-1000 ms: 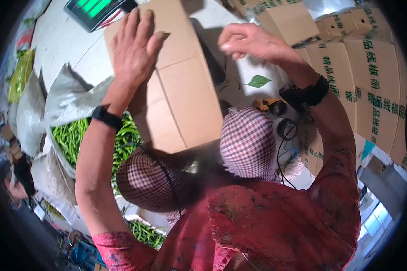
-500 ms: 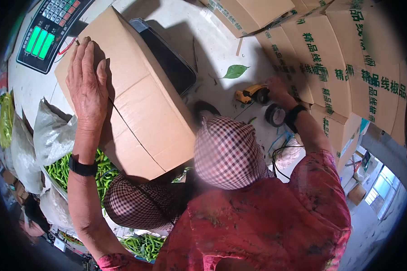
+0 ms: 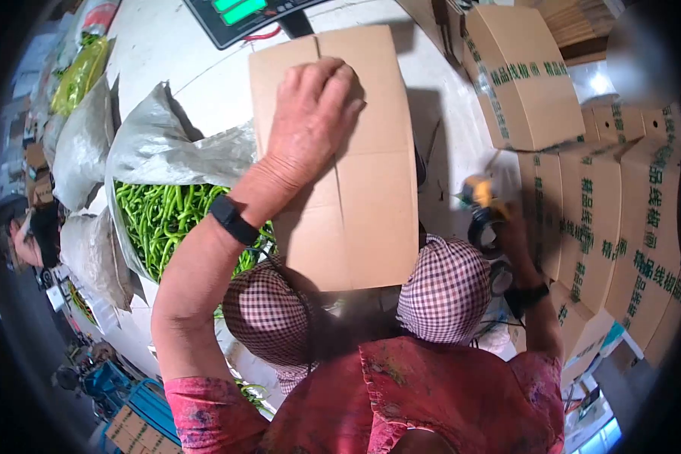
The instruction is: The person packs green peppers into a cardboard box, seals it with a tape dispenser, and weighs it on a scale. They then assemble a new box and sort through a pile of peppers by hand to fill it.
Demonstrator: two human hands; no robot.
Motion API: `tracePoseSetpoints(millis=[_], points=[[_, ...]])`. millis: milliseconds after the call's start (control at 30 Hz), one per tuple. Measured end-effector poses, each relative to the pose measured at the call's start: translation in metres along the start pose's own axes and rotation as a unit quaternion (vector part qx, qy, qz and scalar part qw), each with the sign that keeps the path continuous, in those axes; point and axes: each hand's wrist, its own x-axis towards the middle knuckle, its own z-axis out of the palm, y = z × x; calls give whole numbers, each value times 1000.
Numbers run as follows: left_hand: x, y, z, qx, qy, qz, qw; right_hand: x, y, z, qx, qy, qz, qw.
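Note:
A closed-flap cardboard box stands in front of my knees. My left hand lies on its top with bent fingers, pressing at the seam where the flaps meet. At the right, my right hand grips a yellow and black tape dispenser, slightly blurred and raised off the floor. A roll of tape shows beside my right wrist. Left of the box, an open sack holds green chili peppers.
Printed cardboard boxes are stacked along the right, with another box at the back right. A scale with a lit green display stands at the top. More filled sacks sit at the left.
My right hand has lifted the tape dispenser from the floor. My left hand's fingers have gone from flat to bent on the box. The view has turned, so the box appears more upright and central.

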Motion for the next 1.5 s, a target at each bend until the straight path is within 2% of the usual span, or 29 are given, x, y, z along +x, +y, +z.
tracePoseSetpoints(millis=[33, 67, 100, 133, 167, 200, 267, 333, 367, 467, 533, 600, 667, 733, 800, 833, 867, 967, 1000, 1033, 1067, 1133, 1200, 1233, 1267, 1333, 1400, 1467, 1500], points=[[-1, 2, -2, -1, -14, -6, 1000, 3, -41, -27, -1, 2, -9, 1000], [-1, 2, -5, -2, -26, -11, 1000, 4, -92, -55, 138, 14, 87, 987], [-2, 3, -6, -3, -15, -8, 1000, 5, -132, -74, 272, 24, 180, 945], [-2, 5, -8, -17, -17, -12, 1000, 8, -158, -85, 271, 27, 171, 947], [-4, 9, -11, -27, -18, -6, 999, 14, -181, -93, 411, 11, 69, 909], [-8, 13, -15, -38, -19, 0, 999, 18, -200, -98, 539, -9, -35, 842], [-22, 21, -22, -45, -48, 3, 998, 26, -223, -103, 510, 23, -5, 860], [-34, 21, -29, -70, -60, 2, 996, 45, -242, -109, 498, -114, -27, 859], [-38, 19, -31, -72, -59, 8, 996, 58, -244, -107, 491, -145, -31, 858], [-46, 12, -33, -109, -54, 15, 993, 51, -303, -101, 430, -86, -52, 897], [-45, 14, -35, -124, -36, 15, 992, 52, -305, -93, 439, -101, -69, 890], [-46, 13, -36, -147, -32, 23, 988, 58, -313, -85, 514, -190, -86, 832], [-48, 14, -38, -154, -40, 12, 987, 57, -325, -90, 508, -202, -82, 833], [-51, 12, -38, -163, -47, 0, 986, 53, -344, -91, 472, -190, -115, 853], [-51, 9, -34, -184, 13, 18, 983, 54, -363, -82, 423, -161, -170, 876], [-52, 7, -36, -211, 0, 5, 977, 59, -365, -75, 380, -170, -212, 884], [-54, 4, -38, -210, 5, 3, 978, 63, -365, -66, 372, -196, -197, 886], [-66, -5, -50, -338, -35, -85, 937, 65, -367, -56, 353, -204, -190, 893], [-71, -10, -59, -336, -31, -87, 937, 66, -367, -56, 325, -208, -192, 902], [-76, -14, -69, -487, -23, -238, 840, 67, -366, -55, 297, -211, -194, 911], [-78, -16, -80, -612, -14, -376, 696, 66, -362, -49, 301, -206, -202, 909], [-80, -17, -101, -573, 7, -407, 711, 64, -362, -47, 271, -187, -217, 919], [-88, -18, -114, -675, -1, -407, 615, 63, -364, -46, 207, -149, -258, 932], [-79, -11, -123, -627, -14, -437, 645, 63, -367, -46, 142, -105, -302, 937], [-76, -10, -126, -626, -10, -438, 644, 62, -369, -45, 141, -107, -304, 936], [-72, -11, -129, -592, -55, -442, 672, 61, -373, -44, 26, -34, -409, 911], [-67, -8, -124, -584, -61, -451, 672, 60, -373, -43, 12, -33, -419, 907], [-63, 0, -125, -574, -30, -390, 719, 58, -375, -41, -2, -26, -467, 884], [-64, 0, -117, -609, -17, -410, 679, 56, -378, -42, -19, -24, -476, 879]])
